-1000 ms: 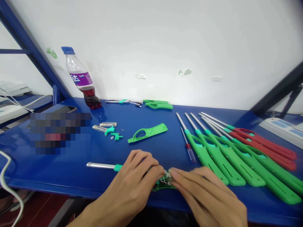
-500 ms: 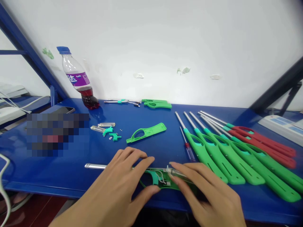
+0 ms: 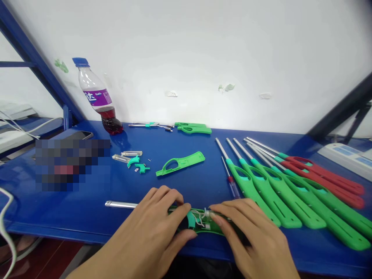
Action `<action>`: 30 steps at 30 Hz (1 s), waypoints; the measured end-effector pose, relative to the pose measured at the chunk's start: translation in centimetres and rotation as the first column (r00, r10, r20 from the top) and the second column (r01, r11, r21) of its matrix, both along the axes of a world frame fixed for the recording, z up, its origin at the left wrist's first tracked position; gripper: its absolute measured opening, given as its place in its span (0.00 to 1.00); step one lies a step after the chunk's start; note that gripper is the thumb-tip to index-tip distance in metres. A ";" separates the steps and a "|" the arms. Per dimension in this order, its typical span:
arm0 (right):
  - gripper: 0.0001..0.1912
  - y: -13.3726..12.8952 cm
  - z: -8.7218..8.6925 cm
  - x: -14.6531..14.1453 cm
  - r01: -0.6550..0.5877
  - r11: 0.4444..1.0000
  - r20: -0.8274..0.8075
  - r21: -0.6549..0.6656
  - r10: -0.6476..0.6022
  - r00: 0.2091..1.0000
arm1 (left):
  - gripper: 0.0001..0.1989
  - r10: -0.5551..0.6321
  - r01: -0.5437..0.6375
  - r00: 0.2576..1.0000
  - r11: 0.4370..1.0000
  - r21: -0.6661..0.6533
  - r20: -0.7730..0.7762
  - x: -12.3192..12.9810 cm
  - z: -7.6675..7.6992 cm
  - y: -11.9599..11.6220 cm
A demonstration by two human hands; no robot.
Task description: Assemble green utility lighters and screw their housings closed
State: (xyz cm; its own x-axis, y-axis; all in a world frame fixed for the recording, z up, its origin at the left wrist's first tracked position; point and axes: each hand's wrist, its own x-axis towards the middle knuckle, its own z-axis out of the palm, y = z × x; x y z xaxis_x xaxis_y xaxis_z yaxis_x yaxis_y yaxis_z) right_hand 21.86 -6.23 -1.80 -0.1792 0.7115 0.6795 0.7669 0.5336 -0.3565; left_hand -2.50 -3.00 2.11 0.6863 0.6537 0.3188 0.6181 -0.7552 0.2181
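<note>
Near the table's front edge lies an opened green stick lighter [image 3: 215, 228], its metal tube [image 3: 120, 204] pointing left. My left hand [image 3: 151, 232] grips its trigger end between thumb and fingers. White wires [image 3: 200, 217] and a teal trigger [image 3: 191, 220] show inside the casing. My right hand [image 3: 250, 228] pinches a clear fuel tank [image 3: 207, 214] at the handle part; most of the tank is hidden under the fingers. Beyond my hands rests the loose green half-shell [image 3: 186, 162].
Clear tanks and teal triggers [image 3: 135, 161] lie mid-left. At the right are a screwdriver [image 3: 232, 185], green lighters [image 3: 279, 193] and red lighters [image 3: 328, 178]. Tubes [image 3: 149, 125] and green shells [image 3: 193, 128] lie by the wall. A Fanta bottle [image 3: 97, 97] stands at the back left.
My right hand and the clear tank have lowered slightly, with the tank now further into the green casing. The left hand and the lighter have shifted slightly right.
</note>
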 end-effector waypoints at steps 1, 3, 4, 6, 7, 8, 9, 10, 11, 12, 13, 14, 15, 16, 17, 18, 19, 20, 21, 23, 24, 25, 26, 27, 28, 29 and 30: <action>0.07 0.0 0.0 0.0 -0.003 1.000 0.006 -0.005 0.003 1.000 | 0.13 -0.004 0.004 1.000 1.000 0.011 -0.006 0.1 0.0 0.0; 0.07 0.1 0.0 0.0 -0.004 1.000 0.018 -0.010 0.004 1.000 | 0.15 -0.018 0.019 1.000 0.999 0.044 -0.010 0.3 0.1 0.0; 0.08 0.2 0.1 0.1 -0.003 1.000 0.023 -0.013 0.004 1.000 | 0.16 -0.029 0.030 0.999 0.998 0.057 -0.015 0.4 0.2 0.0; 0.08 0.2 0.1 0.1 -0.002 1.000 0.031 -0.014 0.002 1.000 | 0.16 -0.048 0.050 0.999 0.996 0.078 -0.025 0.7 0.3 0.0; 0.08 0.2 0.2 0.0 -0.001 1.000 0.034 -0.013 0.002 0.999 | 0.15 -0.054 0.056 0.998 0.995 0.084 -0.030 0.9 0.4 0.0; 0.08 0.1 0.2 0.0 -0.003 1.000 0.038 -0.014 0.003 0.999 | 0.14 -0.059 0.062 0.998 0.995 0.082 -0.038 1.0 0.5 -0.1; 0.08 0.1 0.2 0.0 -0.005 1.000 0.042 -0.015 0.005 0.999 | 0.14 -0.061 0.064 0.997 0.995 0.076 -0.043 1.2 0.5 -0.1; 0.09 0.1 0.2 0.0 -0.007 1.000 0.045 -0.017 0.008 0.999 | 0.14 -0.063 0.066 0.997 0.995 0.071 -0.045 1.2 0.5 -0.1; 0.09 0.1 0.2 0.0 -0.009 1.000 0.046 -0.021 0.010 0.999 | 0.14 -0.060 0.063 0.997 0.996 0.063 -0.048 1.3 0.6 -0.1; 0.09 0.0 0.2 0.0 -0.012 1.000 0.043 -0.026 0.013 0.999 | 0.15 -0.056 0.059 0.997 0.997 0.058 -0.048 1.4 0.5 -0.1; 0.09 0.0 0.2 0.0 -0.015 0.999 0.041 -0.030 0.016 0.999 | 0.15 -0.052 0.055 0.997 0.997 0.056 -0.048 1.4 0.5 -0.2; 0.09 0.0 0.2 0.0 -0.018 0.999 0.037 -0.030 0.019 0.999 | 0.15 -0.052 0.054 0.998 0.997 0.056 -0.046 1.4 0.4 -0.2; 0.09 0.0 0.2 0.0 -0.021 0.999 0.032 -0.030 0.022 0.999 | 0.15 -0.052 0.055 0.998 0.997 0.055 -0.045 1.5 0.3 -0.2; 0.09 0.0 0.3 0.0 -0.024 0.999 0.029 -0.030 0.025 0.999 | 0.14 -0.056 0.059 0.997 0.997 0.056 -0.043 1.5 0.2 -0.2; 0.09 0.0 0.3 0.0 -0.027 0.999 0.027 -0.029 0.028 0.999 | 0.13 -0.059 0.061 0.998 0.996 0.060 -0.037 1.5 0.2 -0.2; 0.09 0.0 0.3 0.0 -0.029 0.999 0.030 -0.033 0.030 0.999 | 0.13 -0.064 0.066 0.997 0.996 0.060 -0.032 1.4 0.1 -0.3; 0.09 0.0 0.4 0.1 -0.030 0.999 0.030 -0.032 0.031 0.999 | 0.12 -0.066 0.068 0.997 0.996 0.060 -0.028 1.4 0.1 -0.3; 0.10 0.0 0.4 0.1 -0.031 0.999 0.030 -0.035 0.032 0.999 | 0.11 -0.069 0.070 0.997 0.996 0.058 -0.023 1.4 0.2 -0.3; 0.10 0.0 0.4 0.1 -0.031 0.999 0.031 -0.040 0.032 0.999 | 0.11 -0.071 0.072 0.997 0.996 0.044 -0.023 1.3 0.2 -0.3; 0.10 -0.1 0.5 0.0 -0.027 0.998 0.027 -0.052 0.029 0.999 | 0.11 -0.071 0.071 0.997 0.997 -0.005 -0.032 1.2 0.4 -0.4; 0.10 -0.2 0.5 0.0 -0.025 0.998 0.025 -0.060 0.027 0.999 | 0.12 -0.072 0.071 0.997 0.997 -0.028 -0.035 1.2 0.5 -0.4; 0.10 -0.2 0.5 0.0 -0.025 0.998 0.025 -0.065 0.026 0.999 | 0.13 -0.070 0.068 0.997 0.996 -0.051 -0.041 1.2 0.6 -0.4; 0.10 -0.2 0.5 0.0 -0.025 0.997 0.026 -0.072 0.027 0.999 | 0.14 -0.071 0.068 0.997 0.996 -0.062 -0.042 1.1 0.6 -0.4; 0.10 -0.2 0.5 0.0 -0.026 0.997 0.026 -0.070 0.028 0.999 | 0.15 -0.069 0.066 0.997 0.996 -0.066 -0.043 1.1 0.6 -0.4; 0.10 -0.2 0.5 0.0 -0.027 0.997 0.025 -0.069 0.028 0.999 | 0.15 -0.073 0.070 0.996 0.995 -0.068 -0.044 1.1 0.7 -0.4; 0.10 -0.2 0.4 0.1 -0.028 0.997 0.024 -0.070 0.030 0.999 | 0.14 -0.078 0.075 0.996 0.995 -0.072 -0.048 1.1 0.6 -0.4; 0.10 -0.2 0.4 0.1 -0.028 0.997 0.021 -0.070 0.030 0.999 | 0.14 -0.079 0.074 0.995 0.994 -0.079 -0.054 1.1 0.6 -0.4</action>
State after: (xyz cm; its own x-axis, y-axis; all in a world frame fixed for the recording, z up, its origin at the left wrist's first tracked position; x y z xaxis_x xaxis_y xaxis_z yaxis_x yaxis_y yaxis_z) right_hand 21.93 -6.42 -1.41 -0.2149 0.7512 0.6241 0.7598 0.5301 -0.3765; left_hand -1.37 -3.35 2.73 0.7510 0.6194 0.2287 0.5722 -0.7834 0.2429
